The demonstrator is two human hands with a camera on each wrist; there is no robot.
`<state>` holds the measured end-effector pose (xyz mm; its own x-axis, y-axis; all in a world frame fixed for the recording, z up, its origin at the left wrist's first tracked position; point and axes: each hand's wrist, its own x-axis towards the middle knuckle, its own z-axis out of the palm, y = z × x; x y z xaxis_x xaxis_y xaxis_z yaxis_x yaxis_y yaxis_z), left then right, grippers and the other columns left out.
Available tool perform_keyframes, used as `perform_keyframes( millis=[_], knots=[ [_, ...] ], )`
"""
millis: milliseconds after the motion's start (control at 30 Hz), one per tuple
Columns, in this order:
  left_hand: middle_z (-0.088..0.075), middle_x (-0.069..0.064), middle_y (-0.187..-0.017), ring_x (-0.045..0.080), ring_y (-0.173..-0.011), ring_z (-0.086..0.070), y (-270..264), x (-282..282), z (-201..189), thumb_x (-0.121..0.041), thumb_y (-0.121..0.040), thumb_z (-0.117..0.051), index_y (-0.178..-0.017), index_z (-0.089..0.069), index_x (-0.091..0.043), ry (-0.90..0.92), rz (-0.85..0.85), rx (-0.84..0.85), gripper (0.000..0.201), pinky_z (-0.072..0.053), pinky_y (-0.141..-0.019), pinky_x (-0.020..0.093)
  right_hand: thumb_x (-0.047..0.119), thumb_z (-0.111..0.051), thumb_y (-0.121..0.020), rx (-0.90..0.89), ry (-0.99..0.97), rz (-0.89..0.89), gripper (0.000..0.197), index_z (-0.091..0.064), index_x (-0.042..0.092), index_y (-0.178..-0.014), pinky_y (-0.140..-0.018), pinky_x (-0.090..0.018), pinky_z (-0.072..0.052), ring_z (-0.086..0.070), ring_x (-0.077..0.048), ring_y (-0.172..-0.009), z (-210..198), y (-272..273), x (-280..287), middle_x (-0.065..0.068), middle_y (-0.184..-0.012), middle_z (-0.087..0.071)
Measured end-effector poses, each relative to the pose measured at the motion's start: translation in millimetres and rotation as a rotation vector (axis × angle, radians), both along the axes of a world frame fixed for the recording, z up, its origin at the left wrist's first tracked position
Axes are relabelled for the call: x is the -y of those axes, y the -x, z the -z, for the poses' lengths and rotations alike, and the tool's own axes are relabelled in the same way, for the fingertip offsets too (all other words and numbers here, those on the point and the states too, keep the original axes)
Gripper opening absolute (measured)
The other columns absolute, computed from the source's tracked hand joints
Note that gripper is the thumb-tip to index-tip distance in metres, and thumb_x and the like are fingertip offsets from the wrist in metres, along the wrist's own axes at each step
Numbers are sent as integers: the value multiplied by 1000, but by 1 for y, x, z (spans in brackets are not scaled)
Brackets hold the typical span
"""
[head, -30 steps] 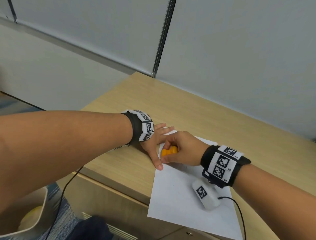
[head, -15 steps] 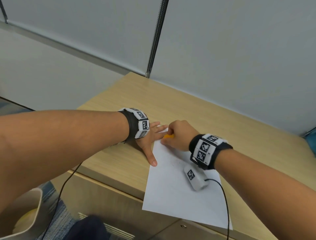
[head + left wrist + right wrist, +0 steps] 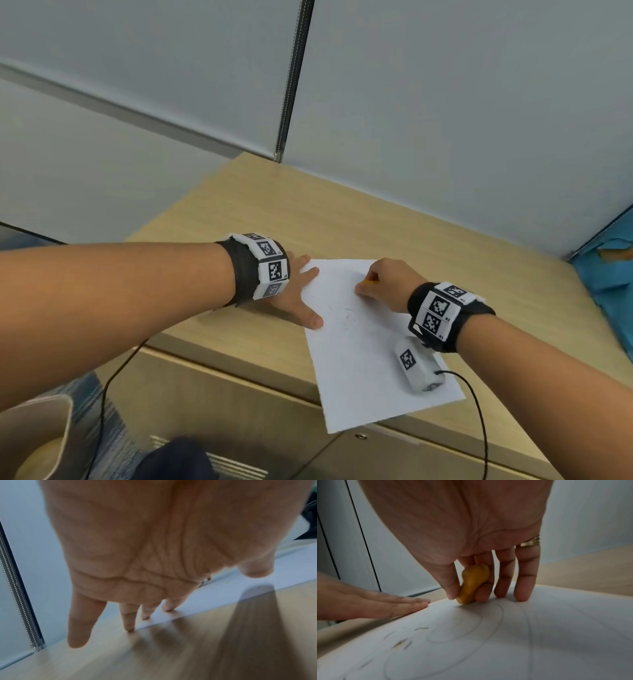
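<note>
Since a second ago the right grip [image 3: 387,284] has slid across the white sheet [image 3: 370,359], from its left edge to near its far right corner. On the wooden tabletop [image 3: 274,212] the sheet lies with its near corner overhanging, and the left grip [image 3: 298,291] presses flat, fingers straight, on the sheet's left edge. The right grip pinches an orange eraser [image 3: 473,582] between thumb and fingers, its tip touching the sheet's far part beside faint pencil circles [image 3: 453,627] and small crumbs [image 3: 400,644].

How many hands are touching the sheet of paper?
2. The left hand lies flat on the sheet, left edge; the right hand, pinching an orange eraser, touches its far edge.
</note>
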<state>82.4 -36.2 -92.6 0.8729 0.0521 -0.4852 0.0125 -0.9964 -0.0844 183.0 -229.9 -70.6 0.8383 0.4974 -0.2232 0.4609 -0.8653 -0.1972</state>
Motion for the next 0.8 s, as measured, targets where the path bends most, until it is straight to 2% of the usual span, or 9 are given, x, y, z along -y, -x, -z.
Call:
perform_keyframes(
  millis=[133, 200, 267, 333, 467, 533, 600, 667, 800],
  knots=[
    [-15, 8, -165, 33, -146, -24, 30, 6, -22, -97, -69, -30, -159, -11, -23, -86, 87, 2, 118, -28, -114, 51, 38, -68, -92, 9, -12, -56, 26, -70, 12, -97, -68, -29, -46, -58, -18, -81, 0, 2, -10, -4, -98, -67],
    [-42, 7, -149, 30, -127, -49, 42, 10, -32, -100, -64, -26, -149, -38, -20, -126, 173, -13, 117, -45, -94, 44, 39, -71, -90, 4, -22, -97, 25, -70, 17, -101, -77, -31, -48, -59, -20, -91, 1, 2, -14, 1, -104, -65],
    [-60, 5, -121, 24, -99, -60, 48, 16, -42, -91, -76, -33, -128, -57, -15, -152, 224, -19, 95, -45, -68, 33, 38, -74, -87, -17, -56, -130, 25, -71, 20, -104, -78, -29, -46, -59, -19, -95, 2, 3, -17, 4, -105, -63],
    [-62, 1, -116, 21, -97, -60, 41, 16, -54, -77, -88, -42, -124, -58, -16, -135, 236, 42, 73, -44, -70, 33, 34, -78, -84, -40, -108, -165, 25, -71, 23, -106, -76, -27, -45, -58, -16, -95, 1, 5, -18, 7, -104, -62],
    [-58, -5, -130, 12, -106, -49, 10, -3, -62, -55, -95, -56, -143, -50, -23, 22, 195, 155, 58, -35, -84, 27, 26, -82, -81, -97, -153, -250, 28, -73, 28, -108, -86, -29, -50, -60, -15, -97, -2, 7, -14, 7, -106, -65],
    [-51, -2, -142, 16, -122, -47, -6, -15, -54, -56, -91, -61, -151, -39, -26, 52, 209, 158, 70, -35, -94, 28, 25, -84, -79, -125, -178, -277, 28, -74, 29, -106, -90, -32, -52, -63, -16, -100, -1, 7, -11, 6, -107, -68],
    [-21, 1, -163, 23, -147, -24, -17, -26, -41, -65, -83, -65, -158, -19, -34, 32, 217, 75, 93, -24, -114, 39, 28, -84, -80, -129, -230, -283, 27, -74, 30, -106, -91, -32, -53, -64, -16, -102, 2, 5, -7, 4, -108, -70],
    [11, -4, -167, 23, -153, 5, -21, -34, -30, -74, -75, -67, -158, 1, -39, 18, 212, -17, 113, -6, -119, 52, 29, -81, -85, -105, -285, -285, 25, -75, 27, -109, -86, -25, -50, -64, -15, -100, 3, 5, -5, 3, -107, -71],
    [25, -11, -163, 19, -151, 20, -23, -40, -18, -76, -74, -66, -155, 18, -36, 45, 243, -56, 124, 4, -117, 57, 27, -80, -86, -71, -335, -315, 29, -74, 24, -114, -74, -14, -44, -60, -3, -84, 2, 11, -13, 8, -100, -68]
  ],
)
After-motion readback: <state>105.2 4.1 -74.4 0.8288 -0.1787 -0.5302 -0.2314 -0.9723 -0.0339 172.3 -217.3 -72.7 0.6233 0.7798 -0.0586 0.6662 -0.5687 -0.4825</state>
